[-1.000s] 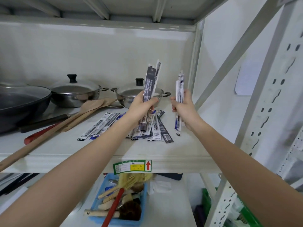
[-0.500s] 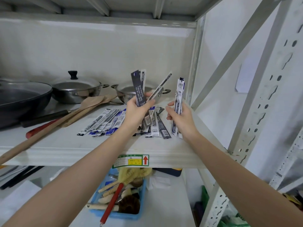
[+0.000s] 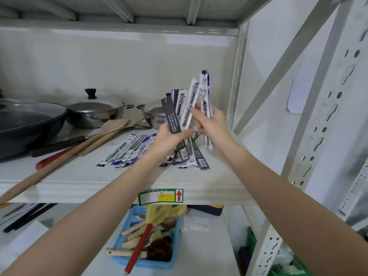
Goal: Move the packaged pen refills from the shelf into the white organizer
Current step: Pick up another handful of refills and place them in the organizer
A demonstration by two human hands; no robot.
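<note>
My left hand (image 3: 171, 136) grips a fanned bunch of packaged pen refills (image 3: 176, 112), held upright above the white shelf (image 3: 79, 176). Close beside it, my right hand (image 3: 211, 124) holds a few more refill packets (image 3: 205, 92) upright, its fingers touching the left bunch. More refill packets lie flat on the shelf: one group (image 3: 127, 150) to the left of my hands and another (image 3: 195, 158) under them. No white organizer is in view.
Two lidded steel pots (image 3: 95, 108) and a dark pan (image 3: 25, 124) stand at the shelf's back left, with wooden spatulas (image 3: 79, 148) lying in front. A blue basket of brushes (image 3: 147, 240) sits on the lower shelf. Metal uprights (image 3: 310, 136) frame the right side.
My two hands have come together, so the right hand's packets now meet the left hand's bunch. The left bunch has tilted and fanned out.
</note>
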